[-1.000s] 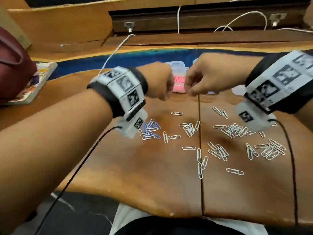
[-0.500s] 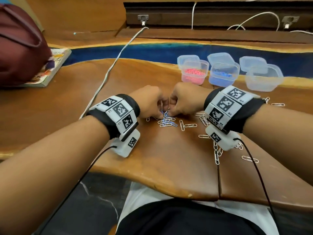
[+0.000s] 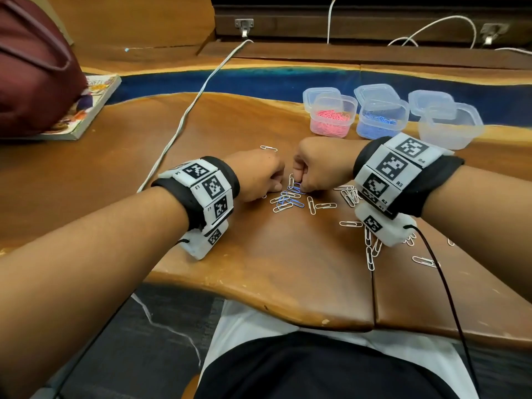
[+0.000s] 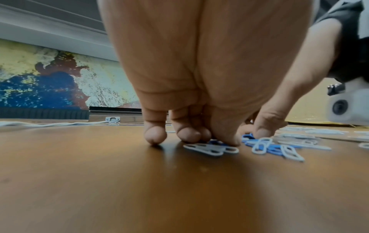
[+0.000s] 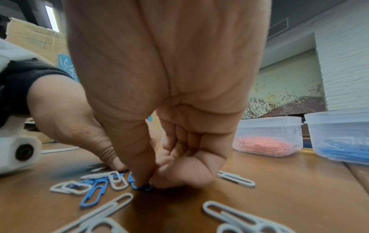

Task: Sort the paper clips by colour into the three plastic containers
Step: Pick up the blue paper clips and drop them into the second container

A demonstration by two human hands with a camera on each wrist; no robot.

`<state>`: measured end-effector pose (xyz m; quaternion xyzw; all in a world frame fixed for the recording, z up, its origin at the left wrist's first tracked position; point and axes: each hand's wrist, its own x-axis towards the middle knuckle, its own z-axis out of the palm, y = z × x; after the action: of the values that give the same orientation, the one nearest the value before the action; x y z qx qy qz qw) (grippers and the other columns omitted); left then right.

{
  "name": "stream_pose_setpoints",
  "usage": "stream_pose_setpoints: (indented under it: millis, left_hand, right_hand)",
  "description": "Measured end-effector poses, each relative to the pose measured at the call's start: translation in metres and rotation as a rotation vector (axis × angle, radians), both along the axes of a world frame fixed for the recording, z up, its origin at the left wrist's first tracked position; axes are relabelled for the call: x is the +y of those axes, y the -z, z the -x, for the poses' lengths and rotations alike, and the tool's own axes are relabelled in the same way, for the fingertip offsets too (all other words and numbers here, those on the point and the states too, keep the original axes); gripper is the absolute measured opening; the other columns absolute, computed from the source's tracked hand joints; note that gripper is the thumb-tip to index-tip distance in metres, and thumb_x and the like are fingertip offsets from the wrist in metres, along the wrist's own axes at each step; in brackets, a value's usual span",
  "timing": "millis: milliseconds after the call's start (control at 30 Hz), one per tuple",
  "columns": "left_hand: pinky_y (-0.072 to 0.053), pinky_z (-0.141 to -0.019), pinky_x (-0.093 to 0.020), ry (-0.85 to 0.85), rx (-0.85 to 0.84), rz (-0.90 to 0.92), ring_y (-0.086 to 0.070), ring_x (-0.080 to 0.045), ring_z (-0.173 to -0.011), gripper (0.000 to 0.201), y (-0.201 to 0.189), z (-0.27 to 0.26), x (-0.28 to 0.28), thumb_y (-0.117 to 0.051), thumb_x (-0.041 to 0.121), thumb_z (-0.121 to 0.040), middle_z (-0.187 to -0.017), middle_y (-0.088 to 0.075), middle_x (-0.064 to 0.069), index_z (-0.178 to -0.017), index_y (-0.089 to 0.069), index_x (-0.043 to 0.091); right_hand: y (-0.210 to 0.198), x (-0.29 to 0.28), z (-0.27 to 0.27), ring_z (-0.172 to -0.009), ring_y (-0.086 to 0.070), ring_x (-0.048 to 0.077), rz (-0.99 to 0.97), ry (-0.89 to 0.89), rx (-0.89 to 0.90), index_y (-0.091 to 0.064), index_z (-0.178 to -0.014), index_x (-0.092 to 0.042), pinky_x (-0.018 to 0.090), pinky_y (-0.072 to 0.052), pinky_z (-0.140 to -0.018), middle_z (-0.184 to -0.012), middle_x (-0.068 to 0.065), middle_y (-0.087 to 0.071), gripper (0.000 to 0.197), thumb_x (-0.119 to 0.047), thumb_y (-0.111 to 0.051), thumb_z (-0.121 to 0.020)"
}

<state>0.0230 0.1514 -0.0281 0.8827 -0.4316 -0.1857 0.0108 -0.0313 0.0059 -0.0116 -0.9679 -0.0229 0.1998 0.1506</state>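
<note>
While the left hand [image 3: 259, 174] presses its curled fingertips on the mixed white and blue clips [image 3: 288, 200] on the surface [image 3: 259, 269], the right hand [image 3: 319, 165] just beside it pinches a blue clip [image 5: 140, 186], with the three containers [image 3: 334, 116] beyond.

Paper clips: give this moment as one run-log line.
phase: picking blue | right hand: pinching blue clip | left hand: on mixed pile | third container: empty

A brown wooden desk [image 3: 259, 269] with a blue band across its far side meets dark wood panelling [image 3: 374, 21], while a mottled yellow, blue and red wall [image 4: 49, 75], a white brick wall [image 5: 345, 55] and dark marbled floor [image 3: 138, 341] surround it.
</note>
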Motion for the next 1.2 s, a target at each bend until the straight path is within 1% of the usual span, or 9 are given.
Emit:
stream_pose_setpoints:
  millis: [133,233,333,467,600,733,900,1033,1200]
  left_hand:
    - [-0.044,-0.076,-0.036,-0.003,-0.056,-0.009,-0.047,-0.022,-0.083,0.013,0.0,0.005,0.0,-0.049,0.024,-0.096,-0.09,-0.048,-0.001,-0.084,-0.045,0.018]
    - [-0.048,-0.076,-0.039,-0.074,-0.035,0.087,-0.054,-0.026,-0.083,0.009,-0.006,0.005,0.003,-0.049,0.02,-0.094,-0.09,-0.058,-0.005,-0.086,-0.047,0.017]
    - [-0.05,-0.073,-0.034,-0.113,0.042,0.224,-0.058,-0.019,-0.076,0.007,-0.012,0.005,0.009,-0.057,0.01,-0.087,-0.08,-0.063,0.0,-0.085,-0.055,0.016]
    - [-0.044,-0.066,-0.022,-0.086,0.135,0.265,-0.056,-0.005,-0.069,0.026,-0.019,0.015,0.017,-0.057,0.004,-0.086,-0.079,-0.065,0.006,-0.103,-0.06,0.023]
    - [-0.045,-0.07,-0.03,0.009,0.169,0.177,-0.053,-0.016,-0.072,0.038,-0.018,0.028,0.023,-0.042,-0.004,-0.083,-0.079,-0.062,0.001,-0.094,-0.062,0.027]
    - [-0.039,-0.068,-0.031,-0.021,0.162,0.142,-0.045,-0.019,-0.071,0.023,-0.011,0.035,0.026,-0.038,0.001,-0.087,-0.074,-0.052,0.003,-0.087,-0.056,0.014]
    - [-0.048,-0.072,-0.04,-0.012,0.001,0.076,-0.051,-0.022,-0.073,0.02,0.002,0.03,0.029,-0.048,0.041,-0.094,-0.071,-0.051,0.008,-0.086,-0.05,0.022]
    - [-0.046,-0.071,-0.036,-0.081,-0.062,0.029,-0.052,-0.024,-0.077,0.017,0.002,0.019,0.032,-0.052,0.039,-0.092,-0.073,-0.051,0.007,-0.082,-0.047,0.027]
    - [-0.047,-0.069,-0.035,-0.14,-0.091,0.14,-0.055,-0.025,-0.079,0.006,-0.001,0.02,0.032,-0.053,0.03,-0.092,-0.078,-0.055,0.006,-0.093,-0.052,0.025]
  right_hand:
    - [-0.001,0.003,0.006,-0.077,-0.067,0.032,0.057,-0.041,-0.019,-0.066,-0.076,-0.008,0.037,-0.055,-0.065,-0.08,0.015,-0.071,0.003,-0.011,-0.064,-0.076]
    - [-0.002,0.003,0.01,-0.074,-0.065,0.03,0.103,-0.051,-0.039,-0.055,-0.065,-0.017,0.036,-0.052,-0.065,-0.077,0.014,-0.07,0.016,-0.017,-0.066,-0.077]
    - [-0.005,-0.002,0.012,-0.071,-0.06,0.024,0.087,-0.031,-0.041,-0.059,-0.07,-0.016,0.033,-0.049,-0.062,-0.073,0.007,-0.067,0.015,-0.022,-0.066,-0.082]
    - [-0.011,-0.012,0.015,-0.055,-0.064,0.016,-0.217,0.119,0.064,-0.062,-0.086,-0.003,0.025,-0.053,-0.05,-0.074,0.011,-0.072,0.005,-0.007,-0.061,-0.087]
    - [-0.007,-0.017,0.019,-0.061,-0.062,0.025,-0.406,0.195,0.094,-0.053,-0.098,-0.003,0.031,-0.057,-0.053,-0.077,0.014,-0.068,0.013,0.005,-0.047,-0.091]
    - [-0.004,-0.017,0.017,-0.055,-0.05,0.02,-0.345,0.228,0.054,-0.057,-0.082,-0.009,0.026,-0.045,-0.045,-0.07,0.008,-0.057,0.019,-0.001,-0.043,-0.092]
    - [0.002,-0.013,0.017,-0.063,-0.05,0.016,-0.165,0.106,-0.067,-0.059,-0.076,-0.015,0.024,-0.041,-0.055,-0.066,-0.003,-0.055,0.013,-0.019,-0.057,-0.089]
    - [0.003,-0.009,0.02,-0.053,-0.048,0.003,-0.109,0.018,-0.095,-0.066,-0.083,-0.015,0.008,-0.036,-0.046,-0.056,-0.01,-0.052,0.01,-0.023,-0.072,-0.082]
    - [0.001,-0.006,0.017,-0.055,-0.046,0.01,0.006,-0.048,-0.073,-0.061,-0.069,-0.017,0.021,-0.037,-0.051,-0.059,-0.006,-0.053,0.016,-0.02,-0.067,-0.082]
